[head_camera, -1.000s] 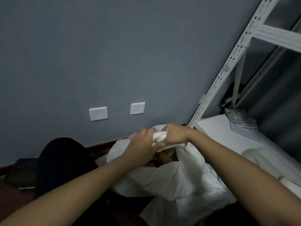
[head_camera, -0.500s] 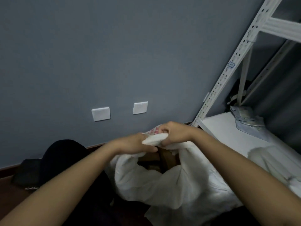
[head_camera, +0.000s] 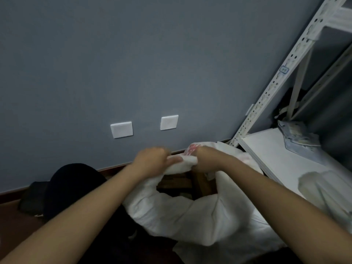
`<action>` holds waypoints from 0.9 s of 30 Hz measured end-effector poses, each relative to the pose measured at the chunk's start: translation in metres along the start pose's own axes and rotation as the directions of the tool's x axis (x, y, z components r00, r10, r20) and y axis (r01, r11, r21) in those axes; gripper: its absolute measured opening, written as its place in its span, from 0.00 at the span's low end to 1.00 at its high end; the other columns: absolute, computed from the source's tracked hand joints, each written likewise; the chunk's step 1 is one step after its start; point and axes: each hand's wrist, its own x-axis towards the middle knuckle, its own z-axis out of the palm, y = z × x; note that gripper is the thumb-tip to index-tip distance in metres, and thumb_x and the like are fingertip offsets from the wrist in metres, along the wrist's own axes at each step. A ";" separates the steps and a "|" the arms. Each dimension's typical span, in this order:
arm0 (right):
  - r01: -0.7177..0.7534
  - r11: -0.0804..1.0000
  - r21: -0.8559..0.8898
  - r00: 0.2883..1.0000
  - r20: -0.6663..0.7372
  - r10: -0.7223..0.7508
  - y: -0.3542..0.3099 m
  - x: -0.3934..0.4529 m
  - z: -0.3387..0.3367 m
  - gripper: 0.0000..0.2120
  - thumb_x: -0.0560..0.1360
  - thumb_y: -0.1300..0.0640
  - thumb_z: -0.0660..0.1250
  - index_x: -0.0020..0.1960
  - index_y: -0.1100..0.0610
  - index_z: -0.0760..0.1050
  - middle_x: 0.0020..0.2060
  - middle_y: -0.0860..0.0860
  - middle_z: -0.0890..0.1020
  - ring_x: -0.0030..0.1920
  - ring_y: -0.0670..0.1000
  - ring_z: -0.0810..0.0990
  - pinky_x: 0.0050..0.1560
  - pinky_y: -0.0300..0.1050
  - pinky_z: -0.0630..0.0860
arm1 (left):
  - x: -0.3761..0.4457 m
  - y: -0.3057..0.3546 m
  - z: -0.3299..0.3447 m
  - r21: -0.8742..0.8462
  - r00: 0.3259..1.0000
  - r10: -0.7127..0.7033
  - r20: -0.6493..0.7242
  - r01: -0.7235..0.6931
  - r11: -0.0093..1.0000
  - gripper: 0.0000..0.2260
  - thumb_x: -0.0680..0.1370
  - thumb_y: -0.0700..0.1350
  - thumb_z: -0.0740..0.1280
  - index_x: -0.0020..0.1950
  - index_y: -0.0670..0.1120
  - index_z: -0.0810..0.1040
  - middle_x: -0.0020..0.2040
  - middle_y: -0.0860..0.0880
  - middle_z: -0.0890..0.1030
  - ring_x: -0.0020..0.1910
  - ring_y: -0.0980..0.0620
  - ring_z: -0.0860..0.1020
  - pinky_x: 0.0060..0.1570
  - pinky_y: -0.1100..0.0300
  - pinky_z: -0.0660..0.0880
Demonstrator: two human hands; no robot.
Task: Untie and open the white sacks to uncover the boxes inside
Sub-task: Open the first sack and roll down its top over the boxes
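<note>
In the head view, the white sack (head_camera: 190, 218) lies on the floor at the foot of the grey wall (head_camera: 133, 63), just beside the white metal shelf (head_camera: 285, 159). Both hands are at its bunched top edge. The left hand (head_camera: 150, 161) has its fingers curled around the twisted cloth, and the right hand (head_camera: 207, 159) grips the same roll from the other side — the two hands nearly touch. Under the raised edge the mouth is open, and a brown box (head_camera: 181, 183) shows inside, dark and partly hidden. Two white wall plates (head_camera: 122, 129) sit on the wall above.
</note>
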 end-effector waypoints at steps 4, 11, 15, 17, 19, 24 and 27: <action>0.033 0.979 0.199 0.999 0.008 -0.035 -0.006 0.002 -0.015 0.10 0.66 0.48 0.75 0.46 0.46 0.78 0.45 0.49 0.80 0.46 0.50 0.78 0.47 0.47 0.75 | 0.003 0.009 0.006 -0.349 1.000 0.011 0.016 -0.005 0.937 0.19 0.81 0.56 0.56 0.41 0.46 0.77 0.41 0.47 0.79 0.41 0.50 0.77 0.41 0.58 0.67; -0.080 0.966 0.247 0.990 0.129 0.049 0.009 0.018 -0.010 0.23 0.62 0.41 0.71 0.54 0.49 0.79 0.48 0.50 0.81 0.49 0.52 0.80 0.52 0.52 0.77 | 0.016 0.009 0.000 0.168 0.993 -0.027 -0.111 0.045 0.985 0.22 0.79 0.64 0.51 0.51 0.48 0.74 0.51 0.46 0.78 0.52 0.45 0.76 0.46 0.54 0.69; -0.022 0.961 0.274 0.999 0.040 0.011 0.026 0.013 -0.021 0.18 0.65 0.45 0.73 0.53 0.48 0.77 0.48 0.47 0.79 0.48 0.50 0.77 0.47 0.48 0.75 | 0.025 0.007 -0.002 -0.129 1.000 0.012 -0.004 -0.012 0.992 0.20 0.80 0.59 0.56 0.39 0.46 0.75 0.38 0.45 0.78 0.37 0.55 0.76 0.35 0.63 0.65; -0.029 0.988 0.151 0.997 -0.067 0.040 0.036 0.007 -0.019 0.07 0.70 0.52 0.71 0.47 0.50 0.77 0.44 0.49 0.79 0.46 0.52 0.78 0.41 0.44 0.71 | 0.030 -0.010 -0.014 -0.328 0.998 -0.067 0.011 0.067 0.942 0.24 0.80 0.58 0.57 0.30 0.44 0.71 0.30 0.44 0.73 0.31 0.55 0.73 0.31 0.63 0.64; -0.058 0.962 0.267 0.997 -0.038 0.071 0.036 0.006 -0.011 0.04 0.72 0.56 0.69 0.45 0.49 0.76 0.42 0.49 0.79 0.47 0.54 0.78 0.41 0.42 0.71 | 0.037 -0.006 -0.012 -0.093 0.997 -0.053 -0.059 0.047 0.995 0.21 0.80 0.61 0.54 0.37 0.47 0.73 0.41 0.45 0.78 0.43 0.47 0.76 0.39 0.57 0.69; -0.145 0.806 0.574 0.984 0.171 0.055 0.045 0.004 -0.019 0.16 0.73 0.57 0.70 0.57 0.46 0.72 0.47 0.46 0.76 0.49 0.47 0.76 0.50 0.41 0.74 | 0.043 0.032 0.020 0.028 0.973 0.227 0.035 -0.228 0.973 0.15 0.83 0.49 0.54 0.67 0.46 0.70 0.61 0.45 0.77 0.57 0.45 0.75 0.52 0.54 0.69; -0.109 0.959 0.260 0.993 -0.022 0.119 0.067 0.001 -0.006 0.10 0.74 0.51 0.68 0.54 0.47 0.73 0.48 0.48 0.78 0.46 0.49 0.76 0.43 0.44 0.72 | 0.059 0.008 0.004 -0.222 0.999 0.006 0.041 0.003 0.975 0.14 0.83 0.52 0.54 0.48 0.49 0.77 0.57 0.43 0.80 0.56 0.44 0.77 0.46 0.59 0.66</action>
